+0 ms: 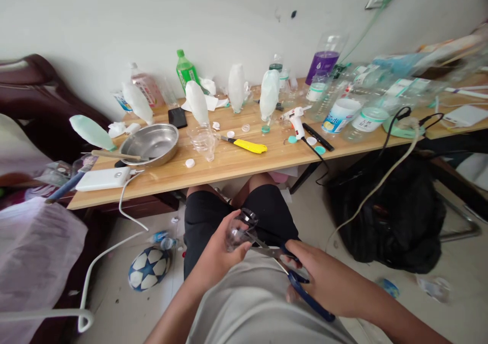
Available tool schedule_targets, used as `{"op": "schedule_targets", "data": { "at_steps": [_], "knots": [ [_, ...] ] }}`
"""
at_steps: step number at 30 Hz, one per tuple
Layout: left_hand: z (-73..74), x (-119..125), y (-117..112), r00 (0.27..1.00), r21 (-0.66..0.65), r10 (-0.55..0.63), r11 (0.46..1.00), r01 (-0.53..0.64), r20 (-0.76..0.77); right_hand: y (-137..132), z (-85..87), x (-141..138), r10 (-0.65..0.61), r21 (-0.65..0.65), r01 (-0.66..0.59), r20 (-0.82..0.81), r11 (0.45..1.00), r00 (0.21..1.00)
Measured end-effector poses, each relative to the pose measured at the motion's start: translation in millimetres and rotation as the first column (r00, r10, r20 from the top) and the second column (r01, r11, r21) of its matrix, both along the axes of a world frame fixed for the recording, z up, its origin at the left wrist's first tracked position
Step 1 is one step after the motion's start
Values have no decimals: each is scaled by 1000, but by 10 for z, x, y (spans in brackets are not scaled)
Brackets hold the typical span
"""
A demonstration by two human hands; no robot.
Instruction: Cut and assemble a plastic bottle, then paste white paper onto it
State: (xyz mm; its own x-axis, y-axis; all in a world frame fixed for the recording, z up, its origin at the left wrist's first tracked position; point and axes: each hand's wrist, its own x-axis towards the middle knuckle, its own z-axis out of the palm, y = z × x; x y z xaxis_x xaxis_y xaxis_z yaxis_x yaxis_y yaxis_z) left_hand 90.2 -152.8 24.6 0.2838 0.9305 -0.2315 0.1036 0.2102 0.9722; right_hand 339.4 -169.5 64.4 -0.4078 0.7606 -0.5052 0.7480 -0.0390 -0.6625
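Over my lap, my left hand (224, 242) is wrapped round a clear piece of cut plastic bottle (235, 232). In my right hand (312, 268) is a pair of scissors (272, 252) with dark blue handles, its blades parted and pointing left. The blade tips reach the edge of the clear plastic; whether they bite into it I cannot tell. On the table ahead lie a yellow utility knife (249, 146) and a clear cut bottle part (204, 142). A white glue gun (297, 123) rests farther right.
A steel bowl (162, 139) and a white power bank (102, 179) stand on the table's left. Several balloon-like white shapes line the wall side. Clear bottles (369, 123) crowd the right. A ball (149, 269) and a black bag (385, 212) are on the floor.
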Motion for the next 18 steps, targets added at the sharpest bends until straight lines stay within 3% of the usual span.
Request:
{"op": "schedule_targets", "data": {
  "at_steps": [6,18],
  "knots": [
    [12,44,-7,984,76,-39,996,53,-173,16,-77,-109,-42,38,44,-40,998,998],
    [-132,27,18,964,126,83,991,-52,-253,-15,-324,-207,-83,149,78,26,986,996]
  ]
}}
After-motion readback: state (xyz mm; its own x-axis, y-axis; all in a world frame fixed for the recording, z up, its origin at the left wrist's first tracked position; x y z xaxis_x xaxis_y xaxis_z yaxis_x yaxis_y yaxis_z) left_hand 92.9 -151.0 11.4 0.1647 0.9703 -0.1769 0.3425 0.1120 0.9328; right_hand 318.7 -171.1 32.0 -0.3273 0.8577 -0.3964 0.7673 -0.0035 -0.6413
